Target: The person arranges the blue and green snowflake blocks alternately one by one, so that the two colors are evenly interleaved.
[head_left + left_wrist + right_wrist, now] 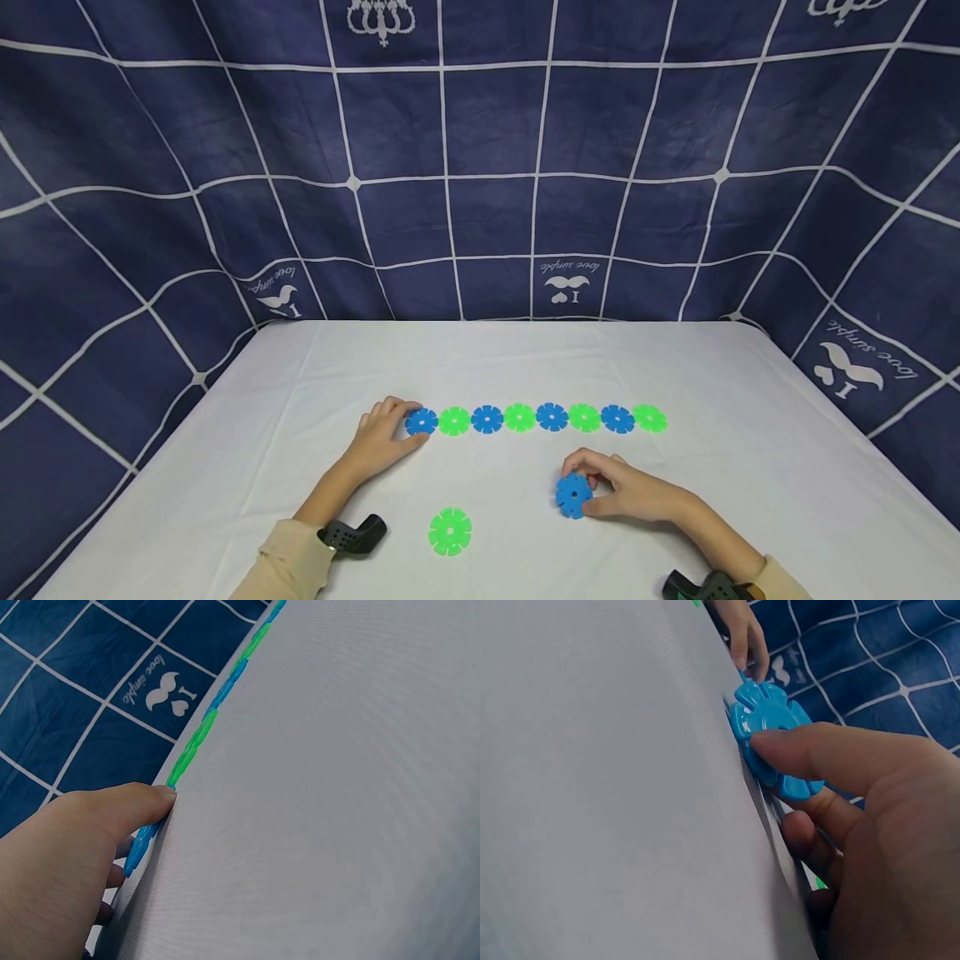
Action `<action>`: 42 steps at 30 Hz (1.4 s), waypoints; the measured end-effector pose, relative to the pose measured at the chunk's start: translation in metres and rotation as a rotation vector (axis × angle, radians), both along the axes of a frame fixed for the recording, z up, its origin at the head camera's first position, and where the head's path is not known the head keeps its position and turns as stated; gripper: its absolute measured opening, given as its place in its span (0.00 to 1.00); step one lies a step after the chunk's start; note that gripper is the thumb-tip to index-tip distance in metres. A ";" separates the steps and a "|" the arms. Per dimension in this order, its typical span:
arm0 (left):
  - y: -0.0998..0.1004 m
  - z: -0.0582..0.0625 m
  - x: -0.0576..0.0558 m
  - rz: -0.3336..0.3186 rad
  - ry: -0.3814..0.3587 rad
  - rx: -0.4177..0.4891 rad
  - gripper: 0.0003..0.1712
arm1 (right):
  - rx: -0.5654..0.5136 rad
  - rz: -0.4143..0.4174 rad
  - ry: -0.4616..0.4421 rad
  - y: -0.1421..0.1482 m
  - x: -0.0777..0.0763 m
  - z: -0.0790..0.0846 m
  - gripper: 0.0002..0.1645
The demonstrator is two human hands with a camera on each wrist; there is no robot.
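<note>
A row of blue and green notched plastic discs, alternating in colour, lies across the white table in the head view. At its left end, my left hand (pixel 383 437) holds a blue disc (pixel 422 422) between thumb and fingers. A green disc (pixel 454 422) sits right beside that one. Nearer the front, my right hand (pixel 626 490) pinches another blue disc (pixel 573 496), its flat face turned to the head camera. In the right wrist view the thumb presses on this blue disc (pixel 769 712), with fingers behind it. The left wrist view shows the row edge-on past the left thumb (pixel 142 804).
A single green disc (pixel 450 532) lies at the front of the table, between the arms. The row's right end is a green disc (pixel 649 418). A dark blue curtain (pixel 487 217) with white grid lines surrounds the white table (pixel 525 358) at the back and sides.
</note>
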State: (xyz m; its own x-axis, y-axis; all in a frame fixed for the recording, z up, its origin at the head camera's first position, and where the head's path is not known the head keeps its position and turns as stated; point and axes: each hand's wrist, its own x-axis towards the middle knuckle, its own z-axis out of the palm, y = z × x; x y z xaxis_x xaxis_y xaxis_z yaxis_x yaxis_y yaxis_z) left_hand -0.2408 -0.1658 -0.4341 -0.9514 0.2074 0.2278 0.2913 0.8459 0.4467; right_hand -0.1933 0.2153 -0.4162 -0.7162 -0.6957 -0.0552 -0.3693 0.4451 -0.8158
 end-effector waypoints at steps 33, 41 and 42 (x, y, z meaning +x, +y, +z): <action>0.001 -0.001 0.000 -0.004 -0.012 0.000 0.33 | -0.068 -0.703 0.250 0.103 -0.042 0.000 0.24; 0.000 -0.002 -0.001 -0.008 -0.005 -0.003 0.33 | 0.059 -0.839 0.358 0.113 -0.043 -0.005 0.24; 0.000 -0.001 -0.001 -0.010 -0.003 -0.001 0.33 | 0.084 -0.846 0.368 0.113 -0.044 -0.006 0.23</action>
State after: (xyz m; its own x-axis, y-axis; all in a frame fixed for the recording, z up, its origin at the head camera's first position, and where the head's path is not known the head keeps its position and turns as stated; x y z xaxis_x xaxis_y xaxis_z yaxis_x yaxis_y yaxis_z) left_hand -0.2413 -0.1660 -0.4354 -0.9501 0.2167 0.2245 0.2980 0.8433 0.4472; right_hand -0.2369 0.3283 -0.4221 -0.9662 0.0628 0.2502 -0.1241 0.7372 -0.6642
